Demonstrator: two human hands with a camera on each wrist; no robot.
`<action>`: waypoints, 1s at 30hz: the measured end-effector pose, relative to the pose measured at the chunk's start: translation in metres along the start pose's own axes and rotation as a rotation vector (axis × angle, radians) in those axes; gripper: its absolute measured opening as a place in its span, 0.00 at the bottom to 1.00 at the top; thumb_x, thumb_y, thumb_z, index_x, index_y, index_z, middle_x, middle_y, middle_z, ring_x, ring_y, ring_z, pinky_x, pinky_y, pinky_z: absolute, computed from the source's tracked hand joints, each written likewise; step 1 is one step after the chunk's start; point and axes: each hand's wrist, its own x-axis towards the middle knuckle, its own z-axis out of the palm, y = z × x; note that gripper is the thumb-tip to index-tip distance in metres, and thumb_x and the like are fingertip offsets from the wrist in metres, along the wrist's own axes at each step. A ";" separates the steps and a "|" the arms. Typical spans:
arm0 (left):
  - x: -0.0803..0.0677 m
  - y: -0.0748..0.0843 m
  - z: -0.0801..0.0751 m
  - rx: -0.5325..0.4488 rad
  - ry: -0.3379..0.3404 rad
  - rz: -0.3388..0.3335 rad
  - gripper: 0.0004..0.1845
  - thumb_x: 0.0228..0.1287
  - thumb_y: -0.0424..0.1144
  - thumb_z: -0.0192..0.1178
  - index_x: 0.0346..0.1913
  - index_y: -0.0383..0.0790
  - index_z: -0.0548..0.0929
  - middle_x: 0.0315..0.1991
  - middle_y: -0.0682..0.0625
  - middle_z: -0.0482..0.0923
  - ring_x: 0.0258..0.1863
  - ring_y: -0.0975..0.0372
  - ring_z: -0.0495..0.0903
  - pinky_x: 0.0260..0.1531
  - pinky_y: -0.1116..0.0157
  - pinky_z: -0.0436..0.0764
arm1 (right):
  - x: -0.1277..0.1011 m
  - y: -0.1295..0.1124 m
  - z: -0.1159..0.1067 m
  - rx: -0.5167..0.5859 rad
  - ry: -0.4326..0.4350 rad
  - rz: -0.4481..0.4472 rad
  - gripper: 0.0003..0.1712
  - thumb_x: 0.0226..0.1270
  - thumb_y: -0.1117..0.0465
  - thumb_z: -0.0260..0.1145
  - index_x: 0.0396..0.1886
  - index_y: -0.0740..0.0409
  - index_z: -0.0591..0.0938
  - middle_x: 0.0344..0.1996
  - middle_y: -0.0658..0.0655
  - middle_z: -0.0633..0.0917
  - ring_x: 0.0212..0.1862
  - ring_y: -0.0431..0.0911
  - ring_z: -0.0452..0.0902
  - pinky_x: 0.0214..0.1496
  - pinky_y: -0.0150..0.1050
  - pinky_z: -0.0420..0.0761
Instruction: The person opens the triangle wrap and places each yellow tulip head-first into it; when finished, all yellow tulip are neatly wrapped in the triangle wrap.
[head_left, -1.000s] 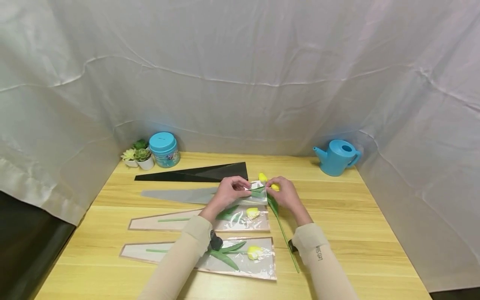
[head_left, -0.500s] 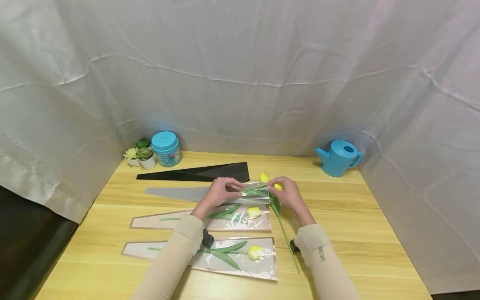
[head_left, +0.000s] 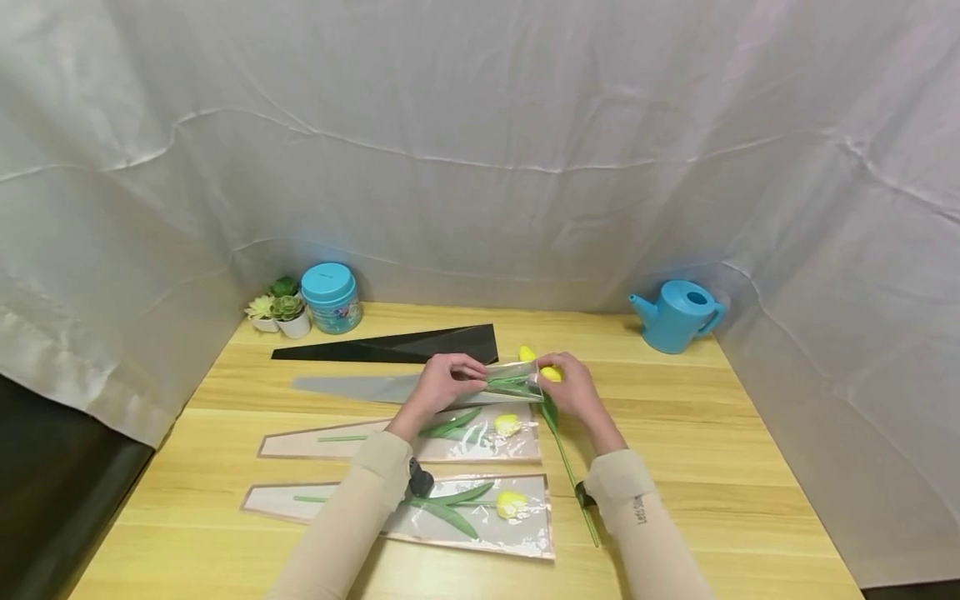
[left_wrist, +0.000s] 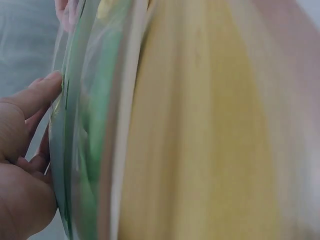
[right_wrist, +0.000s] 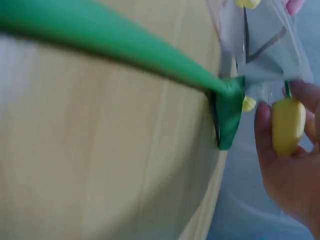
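My left hand holds a clear, tapered flower sleeve near its wide mouth, thumb and fingers on its edges. Green leaves show through the film in the left wrist view. At the mouth, my right hand pinches a yellow artificial tulip by the stem just under its head, which lies against the palm. That tulip's leaves are inside the sleeve and its head is outside. A second tulip lies loose beneath the right hand, stem pointing toward the front of the table.
Two sleeved tulips, a nearer one and a farther one, lie in front. Behind the hands is a black folded sleeve. A blue-lidded jar and potted succulents stand back left, a blue watering can back right.
My left hand has shifted slightly left along the sleeve. The held tulip's leaves, earlier at the mouth, now lie under the clear film. My right hand stays at the mouth with the tulip.
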 end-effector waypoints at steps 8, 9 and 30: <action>-0.002 -0.005 -0.004 -0.030 0.022 -0.006 0.11 0.61 0.35 0.75 0.47 0.42 0.91 0.42 0.49 0.92 0.41 0.61 0.88 0.46 0.63 0.86 | -0.009 0.015 -0.015 0.081 -0.106 0.048 0.27 0.78 0.65 0.63 0.73 0.57 0.73 0.70 0.66 0.75 0.69 0.65 0.73 0.70 0.59 0.75; -0.002 -0.005 -0.004 -0.032 0.020 -0.009 0.11 0.61 0.35 0.75 0.47 0.42 0.91 0.42 0.50 0.92 0.41 0.61 0.88 0.46 0.63 0.86 | -0.009 0.015 -0.017 0.083 -0.093 0.051 0.25 0.78 0.65 0.62 0.72 0.57 0.74 0.69 0.66 0.76 0.68 0.65 0.74 0.69 0.58 0.76; -0.001 0.004 -0.001 -0.056 0.019 -0.035 0.11 0.62 0.36 0.75 0.47 0.43 0.91 0.42 0.51 0.92 0.42 0.61 0.88 0.47 0.61 0.86 | -0.008 0.009 -0.017 0.110 0.012 0.050 0.16 0.73 0.61 0.70 0.58 0.58 0.85 0.49 0.60 0.87 0.51 0.52 0.82 0.57 0.49 0.82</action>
